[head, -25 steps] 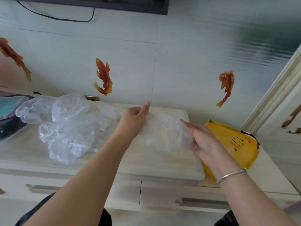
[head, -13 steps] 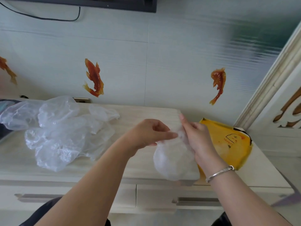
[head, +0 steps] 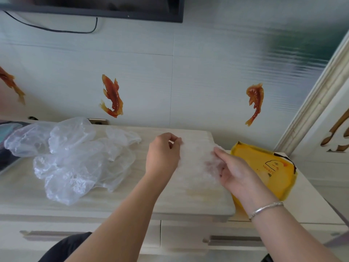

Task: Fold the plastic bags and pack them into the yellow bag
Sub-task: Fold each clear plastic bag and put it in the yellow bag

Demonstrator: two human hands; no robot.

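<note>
A clear plastic bag (head: 196,159) is stretched between my two hands above the right end of the pale cabinet top (head: 132,205). My left hand (head: 163,156) pinches its left upper edge. My right hand (head: 233,171) grips its right side, the fingers partly showing through the film. A heap of several loose clear plastic bags (head: 75,157) lies on the left half of the top. The yellow bag (head: 264,167) with a duck print lies flat on the lower surface to the right, partly behind my right wrist.
The cabinet has drawers with bar handles (head: 232,241) along its front. A tiled wall with red fish stickers (head: 112,99) stands behind. A dark screen (head: 113,8) hangs at the top. A dark object (head: 7,146) sits at the far left edge.
The bag hung bunched from both hands close together; now my hands have moved apart and pulled it out flat between them, higher over the cabinet top.
</note>
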